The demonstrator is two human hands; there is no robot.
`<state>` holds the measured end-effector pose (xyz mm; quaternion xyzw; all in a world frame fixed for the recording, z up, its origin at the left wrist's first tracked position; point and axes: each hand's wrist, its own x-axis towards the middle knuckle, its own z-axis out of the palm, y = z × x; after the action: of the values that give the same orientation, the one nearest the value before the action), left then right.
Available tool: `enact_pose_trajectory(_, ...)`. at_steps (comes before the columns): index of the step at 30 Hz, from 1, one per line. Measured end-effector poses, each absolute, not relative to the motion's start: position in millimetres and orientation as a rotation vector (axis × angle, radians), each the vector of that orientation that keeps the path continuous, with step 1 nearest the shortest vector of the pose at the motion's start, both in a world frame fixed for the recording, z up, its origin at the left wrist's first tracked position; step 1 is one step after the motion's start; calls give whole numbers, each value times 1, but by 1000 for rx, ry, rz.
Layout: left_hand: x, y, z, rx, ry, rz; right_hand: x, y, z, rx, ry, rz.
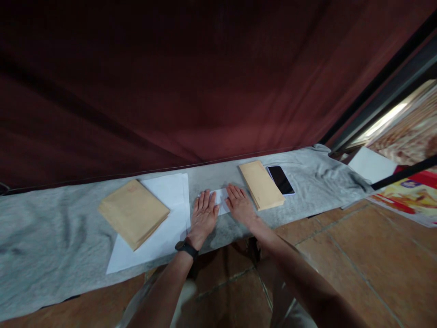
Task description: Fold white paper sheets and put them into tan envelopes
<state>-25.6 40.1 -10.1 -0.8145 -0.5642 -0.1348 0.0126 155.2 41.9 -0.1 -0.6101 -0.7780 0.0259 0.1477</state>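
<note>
A narrow folded sheet of white paper lies on the grey cloth, partly covered by both palms. My left hand rests flat on its left end, fingers stretched out. On the right end lies my right hand, also flat with fingers extended. To the left, a stack of brown envelopes sits on larger white sheets. Just right of my right hand is a second stack of brown envelopes, longer and narrower in shape.
A smartphone lies beside the right envelopes. The grey cloth covers a long narrow surface against a dark red curtain. A black bar and a colourful printed panel stand at the right, above the tiled floor.
</note>
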Motion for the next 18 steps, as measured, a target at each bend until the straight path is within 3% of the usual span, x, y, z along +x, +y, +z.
enact_pose_trajectory(4,-26,39,-9,-2559,-1739,-424,144,42,-1,-1615,-2338,128)
enact_pose_trajectory(18,-35,44,-7,-2543,-1810,-526,166,46,-10,-1756,-2312,26)
